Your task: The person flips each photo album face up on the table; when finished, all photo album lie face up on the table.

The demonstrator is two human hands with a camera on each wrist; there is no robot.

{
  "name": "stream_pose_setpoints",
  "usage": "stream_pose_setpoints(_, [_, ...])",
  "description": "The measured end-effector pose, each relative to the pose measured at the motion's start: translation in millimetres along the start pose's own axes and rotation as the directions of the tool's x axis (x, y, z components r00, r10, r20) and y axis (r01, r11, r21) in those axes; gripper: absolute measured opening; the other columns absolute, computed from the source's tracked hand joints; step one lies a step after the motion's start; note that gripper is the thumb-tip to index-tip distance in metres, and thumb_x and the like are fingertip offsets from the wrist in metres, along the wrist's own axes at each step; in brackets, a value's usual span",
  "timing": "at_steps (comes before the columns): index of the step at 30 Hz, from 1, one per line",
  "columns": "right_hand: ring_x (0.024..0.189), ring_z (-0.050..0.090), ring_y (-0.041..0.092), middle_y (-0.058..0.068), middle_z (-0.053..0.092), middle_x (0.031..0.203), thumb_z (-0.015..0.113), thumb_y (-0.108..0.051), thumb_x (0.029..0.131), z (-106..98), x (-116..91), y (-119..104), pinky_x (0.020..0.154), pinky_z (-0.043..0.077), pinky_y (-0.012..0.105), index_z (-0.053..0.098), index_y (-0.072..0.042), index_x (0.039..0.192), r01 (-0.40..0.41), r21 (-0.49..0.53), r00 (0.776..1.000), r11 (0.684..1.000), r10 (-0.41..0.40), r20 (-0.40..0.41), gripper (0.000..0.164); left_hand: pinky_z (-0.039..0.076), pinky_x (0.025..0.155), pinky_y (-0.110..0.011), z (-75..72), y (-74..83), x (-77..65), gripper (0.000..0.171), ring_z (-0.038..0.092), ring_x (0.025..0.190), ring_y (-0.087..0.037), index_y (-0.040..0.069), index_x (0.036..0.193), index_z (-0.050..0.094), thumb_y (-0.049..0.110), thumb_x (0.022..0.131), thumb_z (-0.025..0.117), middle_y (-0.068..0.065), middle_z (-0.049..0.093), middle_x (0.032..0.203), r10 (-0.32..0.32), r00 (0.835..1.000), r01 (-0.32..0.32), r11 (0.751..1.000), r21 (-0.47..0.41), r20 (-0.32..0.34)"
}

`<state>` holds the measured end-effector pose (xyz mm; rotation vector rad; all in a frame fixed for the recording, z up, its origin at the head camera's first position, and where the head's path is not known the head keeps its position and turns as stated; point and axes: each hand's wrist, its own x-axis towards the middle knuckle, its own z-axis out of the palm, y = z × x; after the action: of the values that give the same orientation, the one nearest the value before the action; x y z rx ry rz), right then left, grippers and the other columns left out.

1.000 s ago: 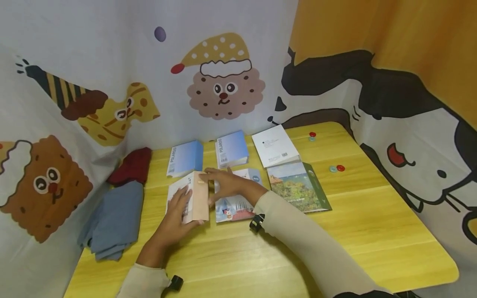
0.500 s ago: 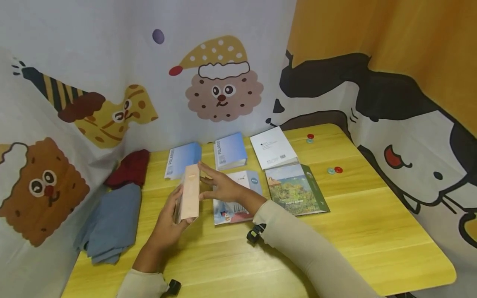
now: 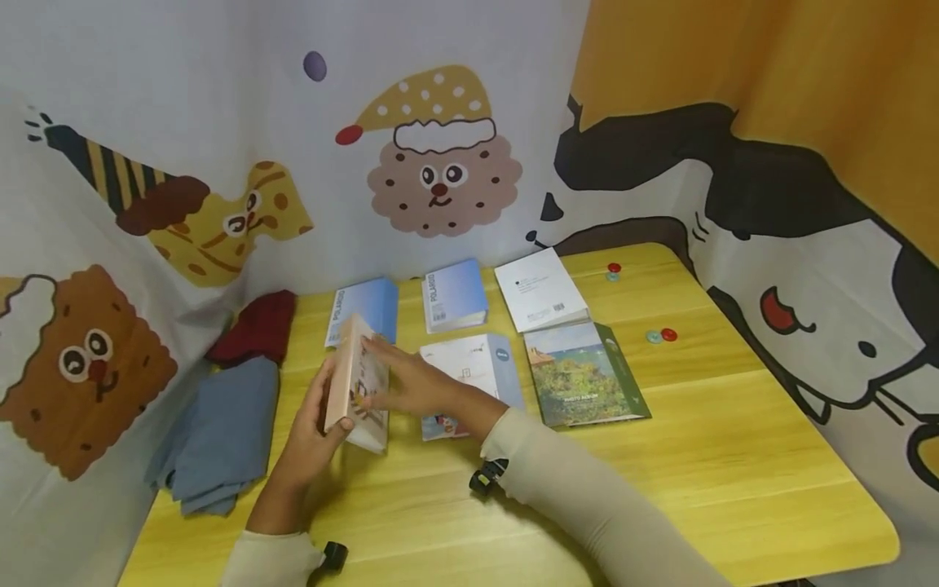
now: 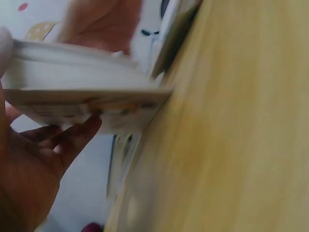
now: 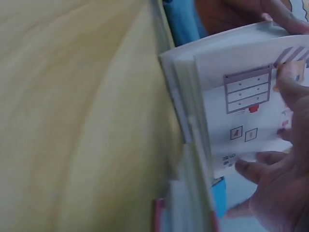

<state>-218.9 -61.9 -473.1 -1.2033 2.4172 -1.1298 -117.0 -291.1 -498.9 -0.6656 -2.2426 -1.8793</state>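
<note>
A photo album (image 3: 340,379) with a pale pink spine and an illustrated cover stands tilted above the left part of the table. My left hand (image 3: 301,444) grips it by the spine side, thumb on the spine and fingers on the far cover. My right hand (image 3: 418,383) lies against the other cover, thumb and fingers spread over it. In the right wrist view the cover (image 5: 246,121) shows a printed chest of drawers, with my right fingers (image 5: 253,169) touching it. White page edges (image 4: 72,72) show in the left wrist view.
Two blue albums (image 3: 370,302) and a white one (image 3: 543,289) lie at the back. A white-and-blue album (image 3: 477,367) and a green-edged album (image 3: 579,379) lie in front. Folded grey-blue cloth (image 3: 227,432) and dark red cloth (image 3: 260,330) lie left; small discs (image 3: 662,335) lie right.
The album has turned from spine facing right to spine facing left, and is lifted off its earlier place. My right hand has moved left, from the spine onto the cover.
</note>
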Motion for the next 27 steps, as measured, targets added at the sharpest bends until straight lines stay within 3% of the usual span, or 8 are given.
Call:
stream_pose_setpoints(6, [0.17,0.022,0.039,0.005,0.015,0.185,0.063,-0.071,0.101,10.3,-8.6,2.5,0.127,-0.005,0.084,0.012,-0.037,0.177,-0.116,-0.183,0.983,0.976,0.139,0.123,0.097,0.057,0.101,-0.015,-14.1,1.9,-9.9,0.091,0.051,0.148,0.002,-0.012,0.169,0.018,-0.028,0.09,0.061,-0.034,0.007,0.178,0.067,0.998,-0.067,0.998,-0.002,-0.014])
stream_pose_setpoints(10, [0.17,0.016,0.044,0.003,0.019,0.184,0.059,-0.077,0.1,12.8,-12.5,2.3,0.125,-0.013,0.085,0.018,-0.035,0.176,-0.143,-0.259,0.974,0.955,0.182,0.137,0.096,0.048,0.11,-0.01,-23.2,5.3,-14.0,0.107,0.045,0.153,0.004,-0.001,0.174,0.012,-0.028,0.086,0.067,-0.026,0.017,0.181,0.026,0.998,-0.023,0.998,0.051,-0.049])
stream_pose_setpoints(14, [0.171,0.01,0.044,-0.002,0.017,0.185,0.053,-0.081,0.1,14.4,-14.4,2.8,0.123,-0.014,0.086,0.017,-0.037,0.176,-0.155,-0.329,0.964,0.932,0.216,0.156,0.095,0.037,0.114,-0.006,-30.5,10.3,-19.3,0.119,0.039,0.153,0.01,0.012,0.177,0.002,-0.021,0.088,0.073,-0.032,0.02,0.179,-0.048,0.998,0.052,0.988,0.143,-0.034])
stream_pose_setpoints(16, [0.172,0.008,0.043,-0.003,0.015,0.185,0.051,-0.082,0.1,14.4,-14.4,3.2,0.123,-0.013,0.087,0.018,-0.037,0.176,-0.158,-0.367,0.962,0.917,0.227,0.153,0.094,0.034,0.115,-0.005,-33.5,12.0,-20.7,0.118,0.039,0.156,0.004,0.016,0.178,0.001,-0.014,0.09,0.075,-0.036,0.021,0.177,-0.094,0.995,0.096,0.973,0.211,-0.017])
stream_pose_setpoints(18, [0.172,0.007,0.042,-0.002,0.014,0.185,0.049,-0.083,0.1,15.1,-14.0,4.1,0.122,-0.012,0.088,0.019,-0.037,0.176,-0.157,-0.404,0.963,0.901,0.23,0.14,0.094,0.034,0.118,-0.007,-35.6,13.8,-20.5,0.117,0.038,0.161,-0.014,0.02,0.178,0.001,-0.006,0.093,0.077,-0.038,0.024,0.175,-0.152,0.988,0.148,0.948,0.281,-0.006])
stream_pose_setpoints(22, [0.172,0.008,0.042,-0.001,0.014,0.185,0.046,-0.087,0.099,20.7,-12.5,6.5,0.122,-0.009,0.089,0.023,-0.038,0.175,-0.149,-0.476,0.968,0.867,0.226,0.109,0.094,0.039,0.128,-0.05,-38.6,12.4,-17.0,0.106,0.033,0.159,-0.056,0.019,0.178,0.007,0.012,0.101,0.078,-0.036,0.029,0.174,-0.29,0.957,0.266,0.873,0.409,-0.003])
stream_pose_setpoints(24, [0.172,0.01,0.042,-0.001,0.015,0.185,0.043,-0.089,0.098,24.9,-11.1,6.8,0.122,-0.007,0.089,0.024,-0.039,0.175,-0.147,-0.508,0.971,0.849,0.223,0.092,0.094,0.034,0.122,-0.077,-39.7,10.0,-14.4,0.097,0.028,0.158,-0.064,0.016,0.177,0.016,0.023,0.103,0.078,-0.034,0.033,0.173,-0.342,0.94,0.301,0.817,0.493,-0.006])
stream_pose_setpoints(27, [0.172,0.011,0.043,-0.002,0.016,0.185,0.042,-0.091,0.097,28.1,-8.9,3.7,0.123,-0.006,0.09,0.026,-0.039,0.174,-0.147,-0.542,0.973,0.828,0.219,0.07,0.094,0.019,0.116,-0.092,-41.4,5.4,-11.0,0.088,0.014,0.158,-0.072,0.01,0.173,0.031,0.037,0.103,0.077,-0.035,0.035,0.172,-0.37,0.929,0.305,0.734,0.607,-0.019])
